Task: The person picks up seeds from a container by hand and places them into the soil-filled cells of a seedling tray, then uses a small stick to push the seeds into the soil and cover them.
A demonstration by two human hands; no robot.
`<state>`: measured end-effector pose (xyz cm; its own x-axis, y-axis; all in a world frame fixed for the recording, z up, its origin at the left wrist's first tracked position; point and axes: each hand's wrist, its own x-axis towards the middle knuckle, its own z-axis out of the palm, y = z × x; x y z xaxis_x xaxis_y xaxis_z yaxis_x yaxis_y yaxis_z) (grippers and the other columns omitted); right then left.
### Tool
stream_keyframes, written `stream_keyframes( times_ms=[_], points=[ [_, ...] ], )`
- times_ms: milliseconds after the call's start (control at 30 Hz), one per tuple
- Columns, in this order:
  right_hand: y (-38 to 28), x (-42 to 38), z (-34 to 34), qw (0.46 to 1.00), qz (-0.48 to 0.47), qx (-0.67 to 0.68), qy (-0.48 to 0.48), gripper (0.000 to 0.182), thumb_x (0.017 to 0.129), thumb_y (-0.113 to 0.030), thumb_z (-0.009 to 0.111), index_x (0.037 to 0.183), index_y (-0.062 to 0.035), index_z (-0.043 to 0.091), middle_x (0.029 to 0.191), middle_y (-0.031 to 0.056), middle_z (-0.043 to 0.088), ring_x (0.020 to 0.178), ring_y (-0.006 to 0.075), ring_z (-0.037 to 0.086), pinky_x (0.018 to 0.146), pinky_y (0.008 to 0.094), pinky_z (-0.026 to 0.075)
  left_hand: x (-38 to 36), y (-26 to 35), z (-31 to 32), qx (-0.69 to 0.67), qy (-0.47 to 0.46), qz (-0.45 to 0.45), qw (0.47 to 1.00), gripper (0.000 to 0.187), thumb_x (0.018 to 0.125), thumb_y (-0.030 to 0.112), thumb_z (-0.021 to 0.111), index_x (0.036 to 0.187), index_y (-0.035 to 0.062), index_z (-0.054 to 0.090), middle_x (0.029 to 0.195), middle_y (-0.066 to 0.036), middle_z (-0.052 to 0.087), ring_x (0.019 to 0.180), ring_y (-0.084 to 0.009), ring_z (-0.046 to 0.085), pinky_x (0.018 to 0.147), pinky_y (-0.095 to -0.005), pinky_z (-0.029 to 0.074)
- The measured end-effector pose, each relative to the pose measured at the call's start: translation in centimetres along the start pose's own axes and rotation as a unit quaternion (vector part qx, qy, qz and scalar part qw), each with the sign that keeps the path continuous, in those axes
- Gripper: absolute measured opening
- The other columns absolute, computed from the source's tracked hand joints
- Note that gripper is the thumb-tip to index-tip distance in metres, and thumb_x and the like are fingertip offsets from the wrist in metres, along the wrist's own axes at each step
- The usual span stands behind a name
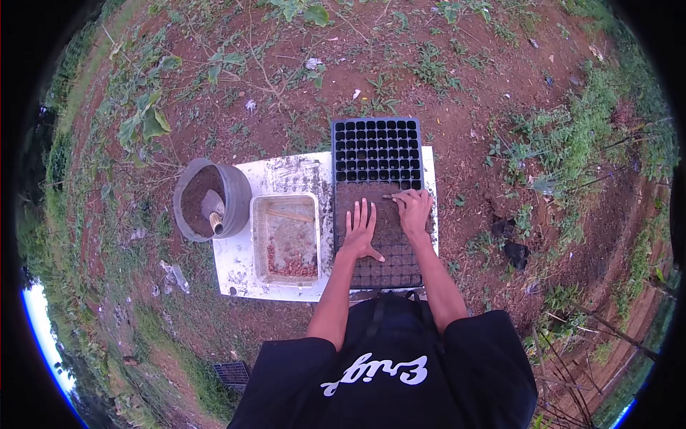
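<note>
A black seedling tray (376, 149) lies on a white board, its far cells empty and its nearer part covered with dark soil (379, 222). My left hand (361, 230) rests flat on the soil with its fingers spread. To its right, my right hand (413, 211) is closed at the tray's right side, its fingers round a small thin stick (391, 196) that points left over the soil. Near my wrists the cell edges show through the soil.
Left of the tray, a shallow plastic basin (286, 280) holds reddish seeds and a flat stick. Farther left, a grey bucket (238, 200) contains soil and a trowel (213, 207). The white board (232, 261) lies under them. Plants and bare soil surround it.
</note>
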<state>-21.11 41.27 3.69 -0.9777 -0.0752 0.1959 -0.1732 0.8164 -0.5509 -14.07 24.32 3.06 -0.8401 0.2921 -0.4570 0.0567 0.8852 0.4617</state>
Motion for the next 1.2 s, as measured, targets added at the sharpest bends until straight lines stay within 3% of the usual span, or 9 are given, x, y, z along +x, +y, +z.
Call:
stream_keyframes(
  times_ms=[533, 600, 733, 800, 900, 1033, 1200],
  points=[
    [0.0, 2.2, 1.9, 0.996, 0.082, -0.023, 0.019, 0.009, 0.080, -0.017, 0.074, 0.088, -0.0151, 0.076, 0.089, 0.0010, 0.067, 0.093, 0.0256, 0.052, 0.085, 0.0413, 0.035, 0.1, 0.1, -0.1, 0.002, -0.010, -0.007, 1.000, 0.163, 0.035, 0.051, 0.093, 0.154, 0.0050, -0.008, 0.159, -0.023, -0.014, 0.147, -0.0390, -0.015, 0.118, -0.0550, -0.002],
    [-0.2, 2.7, 1.8, 0.991, 0.122, 0.030, 0.043, 0.007, 0.081, -0.013, 0.072, 0.087, -0.0145, 0.075, 0.086, 0.0035, 0.066, 0.094, 0.0270, 0.052, 0.084, 0.0428, 0.036, 0.1, 0.1, -0.2, -0.003, -0.007, -0.006, 1.000, 0.163, 0.035, 0.051, 0.093, 0.154, 0.0052, -0.008, 0.159, -0.023, -0.014, 0.147, -0.0390, -0.015, 0.118, -0.0551, -0.002],
    [0.1, 3.1, 1.7, 0.994, 0.100, 0.002, 0.047, 0.008, 0.080, -0.013, 0.072, 0.088, -0.0148, 0.075, 0.089, 0.0035, 0.066, 0.094, 0.0271, 0.053, 0.084, 0.0427, 0.036, 0.0, 0.2, -0.3, -0.008, -0.012, -0.009, 1.000, 0.163, 0.035, 0.051, 0.093, 0.154, 0.0056, -0.008, 0.159, -0.023, -0.014, 0.147, -0.0390, -0.015, 0.118, -0.0550, -0.003],
    [0.7, 3.0, 1.9, 0.999, 0.049, -0.002, 0.004, 0.009, 0.079, -0.013, 0.073, 0.088, -0.0151, 0.074, 0.090, 0.0033, 0.066, 0.093, 0.0269, 0.053, 0.083, 0.0416, 0.036, 0.2, 0.1, -0.1, -0.006, -0.008, -0.005, 1.000, 0.163, 0.035, 0.051, 0.093, 0.154, 0.0058, -0.008, 0.159, -0.023, -0.014, 0.147, -0.0390, -0.015, 0.118, -0.0549, -0.003],
    [0.9, 2.7, 0.8, 0.998, 0.062, 0.016, 0.006, 0.011, 0.078, -0.012, 0.074, 0.089, -0.0156, 0.074, 0.090, 0.0025, 0.066, 0.093, 0.0263, 0.053, 0.083, 0.0406, 0.036, 0.1, 0.0, 0.1, -0.006, -0.001, -0.002, 1.000, 0.163, 0.035, 0.051, 0.093, 0.154, 0.0062, -0.009, 0.159, -0.023, -0.014, 0.147, -0.0389, -0.015, 0.118, -0.0548, -0.003],
    [1.8, 0.2, -1.6, 0.996, 0.075, 0.039, 0.023, 0.011, 0.079, -0.012, 0.073, 0.089, -0.0156, 0.074, 0.089, 0.0009, 0.066, 0.092, 0.0255, 0.052, 0.083, 0.0397, 0.036, 0.0, 0.2, -0.2, -0.009, -0.001, -0.001, 1.000, 0.163, 0.036, 0.052, 0.093, 0.154, 0.0064, -0.010, 0.159, -0.023, -0.015, 0.147, -0.0387, -0.015, 0.119, -0.0546, -0.003],
    [3.1, -3.3, -3.4, 1.000, 0.013, 0.002, 0.003, 0.010, 0.079, -0.013, 0.072, 0.088, -0.0163, 0.074, 0.092, -0.0019, 0.066, 0.091, 0.0231, 0.052, 0.083, 0.0380, 0.036, 0.0, 0.1, -0.2, 0.003, -0.011, -0.005, 1.000, 0.162, 0.038, 0.053, 0.093, 0.153, 0.0066, -0.011, 0.159, -0.023, -0.016, 0.147, -0.0386, -0.015, 0.118, -0.0548, -0.002]
  ],
)
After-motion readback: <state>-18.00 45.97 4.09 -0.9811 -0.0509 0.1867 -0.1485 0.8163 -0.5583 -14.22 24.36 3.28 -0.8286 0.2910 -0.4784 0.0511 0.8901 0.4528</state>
